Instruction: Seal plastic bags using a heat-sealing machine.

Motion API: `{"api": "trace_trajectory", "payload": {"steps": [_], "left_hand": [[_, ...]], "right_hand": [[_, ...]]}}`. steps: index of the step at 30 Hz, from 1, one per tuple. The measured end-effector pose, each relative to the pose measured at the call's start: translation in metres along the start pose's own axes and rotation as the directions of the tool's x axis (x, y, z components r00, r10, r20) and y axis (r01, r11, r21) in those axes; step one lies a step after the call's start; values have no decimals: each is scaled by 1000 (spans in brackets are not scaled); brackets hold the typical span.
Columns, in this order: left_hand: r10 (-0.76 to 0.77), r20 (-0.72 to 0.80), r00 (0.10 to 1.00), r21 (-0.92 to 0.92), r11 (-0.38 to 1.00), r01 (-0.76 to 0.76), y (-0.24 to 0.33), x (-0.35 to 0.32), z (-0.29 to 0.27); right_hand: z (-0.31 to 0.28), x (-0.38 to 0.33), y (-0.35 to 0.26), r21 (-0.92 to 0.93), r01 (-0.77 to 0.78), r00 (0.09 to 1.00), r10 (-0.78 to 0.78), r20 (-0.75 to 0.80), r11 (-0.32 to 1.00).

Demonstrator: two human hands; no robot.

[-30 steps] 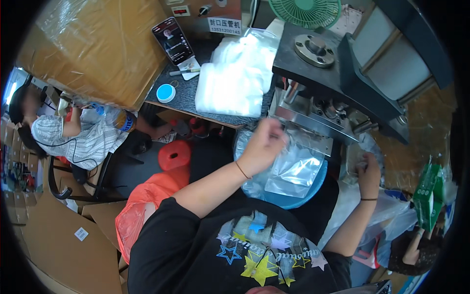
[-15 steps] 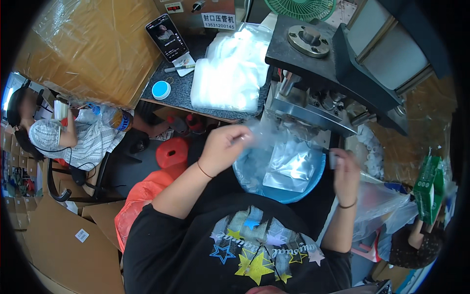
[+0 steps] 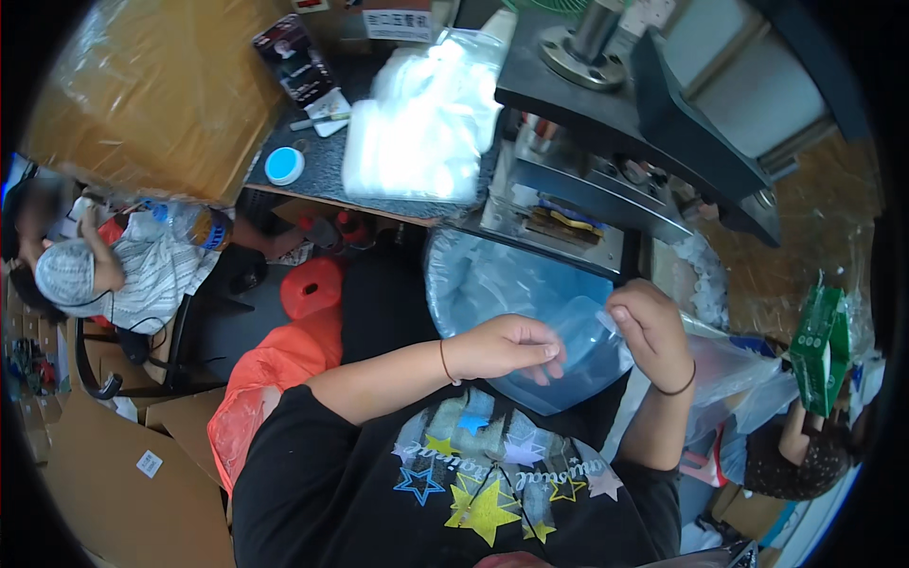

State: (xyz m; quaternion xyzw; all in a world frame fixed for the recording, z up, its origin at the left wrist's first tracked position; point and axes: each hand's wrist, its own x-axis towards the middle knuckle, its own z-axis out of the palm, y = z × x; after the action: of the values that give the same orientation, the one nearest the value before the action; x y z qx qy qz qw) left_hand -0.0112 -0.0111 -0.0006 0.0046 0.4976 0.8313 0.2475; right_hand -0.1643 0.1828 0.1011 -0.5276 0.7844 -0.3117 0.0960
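My left hand (image 3: 516, 348) hovers over the near side of a blue basin (image 3: 544, 402), fingers loosely curled and apart, with nothing seen in them. At the basin's right side my right hand (image 3: 653, 333) is closed, its thumb and fingers pinching the edge of a clear plastic bag (image 3: 579, 327). That bag is see-through, so its outline is hard to follow against the blue. More clear plastic (image 3: 483, 270) lies inside the basin. Just beyond stands a press machine (image 3: 592, 194), its metal bed above the basin's far rim.
A stack of clear plastic bags (image 3: 412, 133) lies on the dark table, beside a phone (image 3: 292, 59) and a blue-lidded jar (image 3: 284, 166). A red stool (image 3: 311, 287) is at left. Co-workers sit at far left and far right. A large wrapped carton (image 3: 161, 95) stands behind.
My left hand has come down toward me and right, off the basin's far left side. The shiny silver pouch over the basin is out of sight. The view has shifted slightly.
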Motion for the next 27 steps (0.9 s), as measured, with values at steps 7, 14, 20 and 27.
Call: {"api": "trace_trajectory", "payload": {"steps": [7,14,20,27], "left_hand": [[-51,-46,998,-130,991,45,-13,6,-11],[53,-324,945,-148,983,-106,24,19,-34],[74,-367,927,-186,971,-151,33,24,-39],[909,-284,305,895,138,423,64,-14,-95]], "right_hand": [[-9,-1,48,-95,-144,977,126,-169,985],[1,-15,118,-479,-547,821,330,-466,686],[6,-11,115,-357,-539,819,375,-436,763],[5,-27,120,-441,-429,823,139,-551,789]]}}
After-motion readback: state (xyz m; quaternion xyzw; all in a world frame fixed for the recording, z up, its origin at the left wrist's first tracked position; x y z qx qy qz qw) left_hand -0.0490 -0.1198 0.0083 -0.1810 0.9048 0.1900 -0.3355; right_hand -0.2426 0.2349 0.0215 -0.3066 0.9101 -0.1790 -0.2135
